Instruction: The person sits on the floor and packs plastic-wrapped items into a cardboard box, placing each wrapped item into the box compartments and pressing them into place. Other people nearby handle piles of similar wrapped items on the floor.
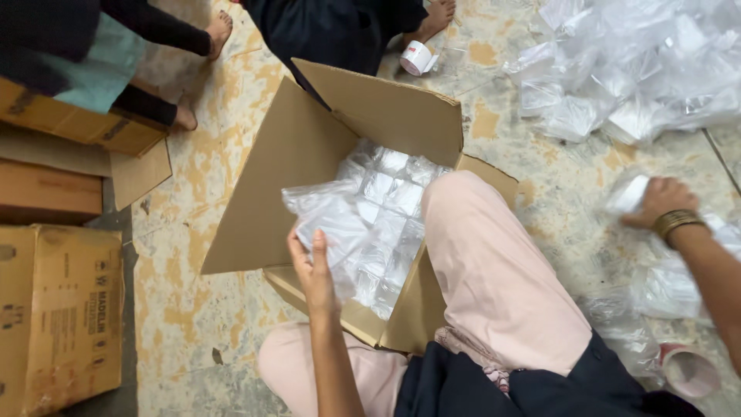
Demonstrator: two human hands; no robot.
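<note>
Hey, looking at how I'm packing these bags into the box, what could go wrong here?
The bag in your left hand is held by its edge only, so it may slip. The box is pinned by your knee and could tip. Your right hand reaches sideways, unwatched, into loose bags.

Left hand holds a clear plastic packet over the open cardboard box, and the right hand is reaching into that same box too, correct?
Not quite. The head view shows the left hand holding the clear plastic packet over the open cardboard box, but the right hand is out on the floor, on another packet, not in the box.
</note>
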